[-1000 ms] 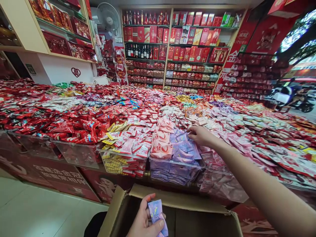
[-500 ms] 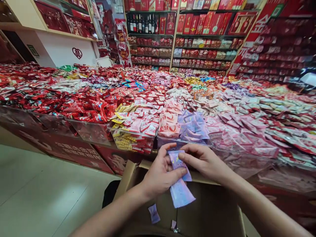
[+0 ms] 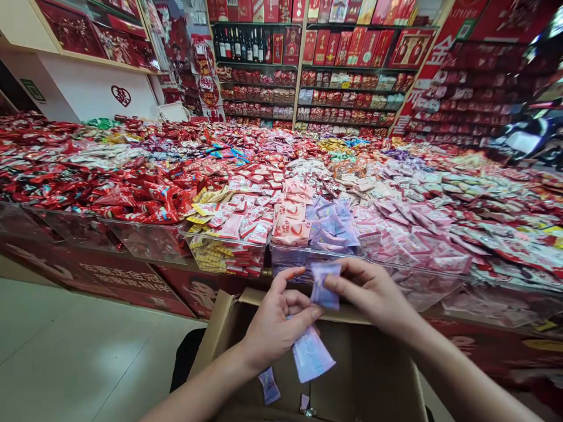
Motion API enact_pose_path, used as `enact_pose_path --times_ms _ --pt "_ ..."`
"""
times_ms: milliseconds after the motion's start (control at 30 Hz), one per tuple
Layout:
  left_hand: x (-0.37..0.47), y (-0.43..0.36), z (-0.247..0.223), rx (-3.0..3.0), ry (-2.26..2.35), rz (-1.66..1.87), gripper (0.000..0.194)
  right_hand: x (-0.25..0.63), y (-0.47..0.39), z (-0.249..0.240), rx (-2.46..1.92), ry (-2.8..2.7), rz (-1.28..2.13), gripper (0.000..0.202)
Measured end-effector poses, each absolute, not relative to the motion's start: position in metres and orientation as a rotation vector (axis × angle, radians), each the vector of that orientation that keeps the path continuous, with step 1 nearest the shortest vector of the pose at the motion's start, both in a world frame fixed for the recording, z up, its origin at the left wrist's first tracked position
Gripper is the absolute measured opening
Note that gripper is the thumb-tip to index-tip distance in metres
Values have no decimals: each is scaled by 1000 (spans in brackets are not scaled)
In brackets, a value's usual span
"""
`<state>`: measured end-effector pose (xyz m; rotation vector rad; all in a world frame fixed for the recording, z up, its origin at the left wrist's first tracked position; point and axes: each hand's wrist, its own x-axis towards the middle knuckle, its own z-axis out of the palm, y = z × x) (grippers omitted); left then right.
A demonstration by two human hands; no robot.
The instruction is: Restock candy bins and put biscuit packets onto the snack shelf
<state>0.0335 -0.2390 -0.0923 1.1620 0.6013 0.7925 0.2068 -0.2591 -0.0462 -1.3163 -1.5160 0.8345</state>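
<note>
Purple wrapped packets are in both hands above an open cardboard box (image 3: 352,357). My left hand (image 3: 281,316) is closed on a long purple packet (image 3: 311,354), which hangs down between thumb and fingers. To its right, my right hand (image 3: 367,287) pinches a shorter purple packet (image 3: 324,284) between thumb and forefinger, just above the left thumb. Inside the box lie a small purple packet (image 3: 269,385) and a small pale scrap (image 3: 305,401). Just beyond my hands, a clear bin holds similar purple packets (image 3: 332,225) beside pink ones (image 3: 290,224).
Clear bins heaped with wrapped sweets span the view, with red packets (image 3: 145,199) at left and pink packets (image 3: 409,234) at right. Bottles (image 3: 241,45) and red boxes (image 3: 334,48) fill shelves behind. A tiled floor (image 3: 88,346) shows at lower left.
The two packets, overlapped before, are now apart: the right hand's packet is raised clear of the one in my left hand. The view has shifted slightly to the right.
</note>
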Motion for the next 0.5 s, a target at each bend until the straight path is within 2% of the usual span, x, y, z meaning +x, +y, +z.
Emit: enact_pose_path --times_ms 133,200,267,333,433,500 --pt "21 -236 -109 1171 712 771 53 264 -220 4 -1561 -1395 186 26" --pt "17 -237 -118 1160 741 755 53 293 -190 21 -1802 -1337 -12 32" --pt "14 -239 -127 1145 750 737 55 310 -160 28 -2077 -1387 -13 30" --pt "10 -242 -136 1129 762 723 56 316 -135 27 -2275 -1513 126 23" --pt "4 -246 -148 1111 796 729 56 309 -113 17 -2397 -1640 285 19" --pt "-1 -247 -155 1097 816 746 56 304 -105 11 -2393 -1623 320 27"
